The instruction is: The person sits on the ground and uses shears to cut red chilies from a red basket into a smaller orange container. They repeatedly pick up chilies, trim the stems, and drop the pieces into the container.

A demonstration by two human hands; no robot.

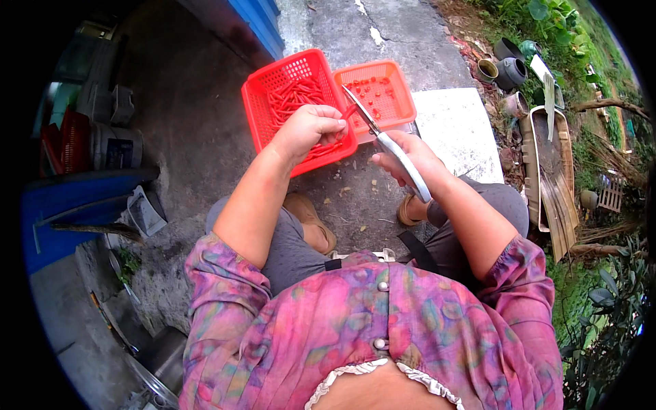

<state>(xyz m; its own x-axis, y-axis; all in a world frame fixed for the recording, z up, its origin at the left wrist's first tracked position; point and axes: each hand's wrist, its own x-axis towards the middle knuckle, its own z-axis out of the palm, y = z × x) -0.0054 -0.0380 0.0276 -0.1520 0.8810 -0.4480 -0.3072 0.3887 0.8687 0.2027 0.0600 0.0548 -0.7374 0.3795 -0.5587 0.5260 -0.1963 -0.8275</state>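
Observation:
My left hand [311, 131] pinches a red chili pepper [350, 111] over the near right side of a red plastic basket [251, 102]. Many more red chilies [295, 97] lie in that basket. In my right hand [414, 156] is a pair of scissors [403, 158] with pale handles, its blades pointing up and left beside the chili's end. Under and beyond the blades sits a lighter orange-red basket [400, 113] with small cut chili pieces [372, 89] scattered on its bottom. Whether the blades touch the chili I cannot tell.
A white board [459, 130] lies right of the baskets. Farther right are pots [511, 72], a long weathered trough [536, 164] and plants. At left stand a white bucket [121, 147] and a blue panel [61, 225]. My sandalled feet [311, 222] rest on the concrete just this side of the baskets.

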